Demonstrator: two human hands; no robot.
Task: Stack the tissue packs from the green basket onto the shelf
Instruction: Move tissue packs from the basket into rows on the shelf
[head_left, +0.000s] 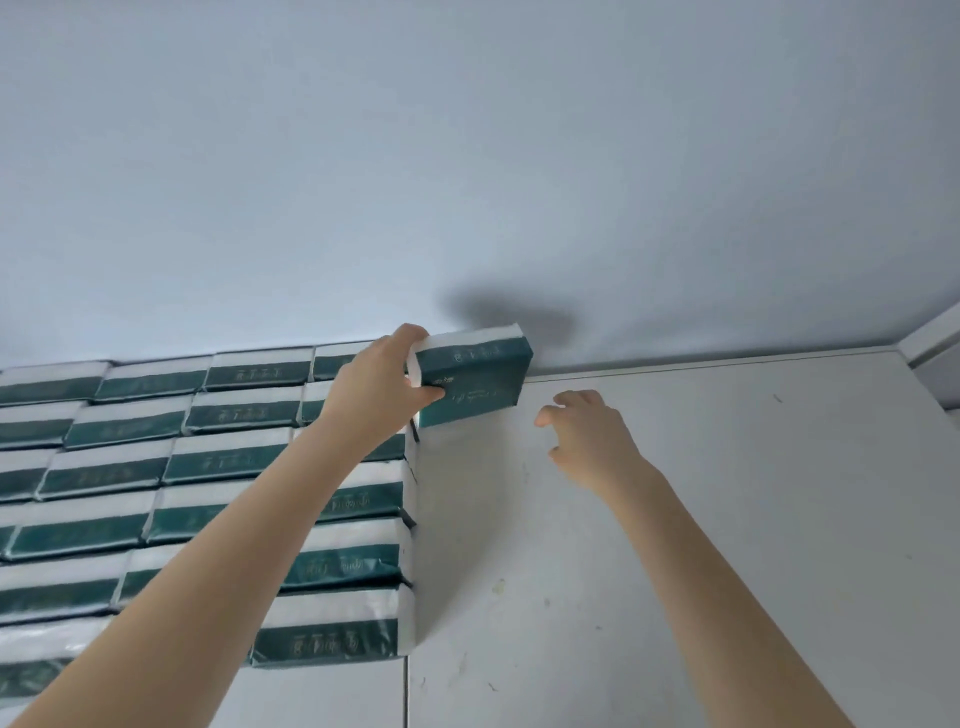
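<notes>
My left hand (382, 382) grips a green-and-white tissue pack (475, 376) by its left end and holds it tilted at the top right corner of the stack. The stack of tissue packs (218, 493) fills the left side in several rows and columns, up against the ceiling. My right hand (589, 436) hovers just below and right of the held pack, fingers loosely curled, holding nothing. The green basket is out of view.
A white cabinet front (701, 519) spreads right of the stack, with a vertical seam (407, 691) below the stack's right edge. The pale ceiling (467, 156) sits close above. A wall corner (930, 343) shows at far right.
</notes>
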